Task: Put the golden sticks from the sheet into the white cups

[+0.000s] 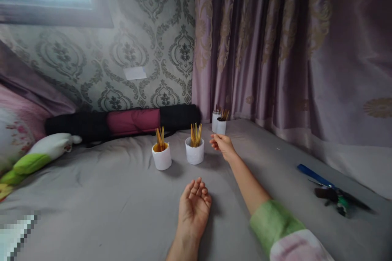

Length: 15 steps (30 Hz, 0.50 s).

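My left hand point(195, 208) rests palm up, low in the middle of the view, with its fingers loosely curled and apart and nothing in the palm. My right hand point(223, 146) reaches farther out, its fingers drawn in towards the thumb; anything between them is too small or hidden to make out. Just left of it stands a white round cup point(194, 152) with thin golden sticks point(196, 135) upright in it. A second white cup point(162, 158), yellowish inside, holds similar sticks point(159, 138) farther left. Neither hand touches a cup.
Two more white containers point(221, 126) with sticks stand behind my right hand. Dark tools with a blue strip point(315, 175) lie at right on the grey sheet point(137, 220). A black and maroon roll point(134, 121) runs along the wall; a plush toy point(43, 153) lies left.
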### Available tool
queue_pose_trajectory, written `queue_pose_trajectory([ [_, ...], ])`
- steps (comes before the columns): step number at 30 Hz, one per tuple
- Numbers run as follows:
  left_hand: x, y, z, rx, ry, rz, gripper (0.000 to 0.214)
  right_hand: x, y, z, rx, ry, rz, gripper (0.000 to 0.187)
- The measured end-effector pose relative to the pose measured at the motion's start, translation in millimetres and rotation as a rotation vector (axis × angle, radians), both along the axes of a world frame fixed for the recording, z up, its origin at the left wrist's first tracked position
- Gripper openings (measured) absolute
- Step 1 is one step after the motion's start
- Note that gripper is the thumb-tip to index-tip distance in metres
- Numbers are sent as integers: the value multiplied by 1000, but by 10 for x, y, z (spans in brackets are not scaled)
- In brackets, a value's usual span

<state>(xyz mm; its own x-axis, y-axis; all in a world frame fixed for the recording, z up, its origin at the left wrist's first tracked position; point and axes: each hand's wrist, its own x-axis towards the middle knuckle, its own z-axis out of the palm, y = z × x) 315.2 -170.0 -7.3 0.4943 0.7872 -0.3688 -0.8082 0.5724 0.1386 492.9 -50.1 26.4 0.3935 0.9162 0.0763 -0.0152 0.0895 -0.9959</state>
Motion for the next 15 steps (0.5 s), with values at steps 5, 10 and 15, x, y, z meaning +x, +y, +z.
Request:
queue_pose_trajectory([
  [5,-196,136,-16,21,31,37,13,-36,7,-31,29,-16,90,20],
  [10,-534,308,-11,48,118,118,14,-97,-22,10,60,-89,195,24],
  [15,-929,382,-16,82,190,190,15,-185,-52,41,52,-188,281,29],
])
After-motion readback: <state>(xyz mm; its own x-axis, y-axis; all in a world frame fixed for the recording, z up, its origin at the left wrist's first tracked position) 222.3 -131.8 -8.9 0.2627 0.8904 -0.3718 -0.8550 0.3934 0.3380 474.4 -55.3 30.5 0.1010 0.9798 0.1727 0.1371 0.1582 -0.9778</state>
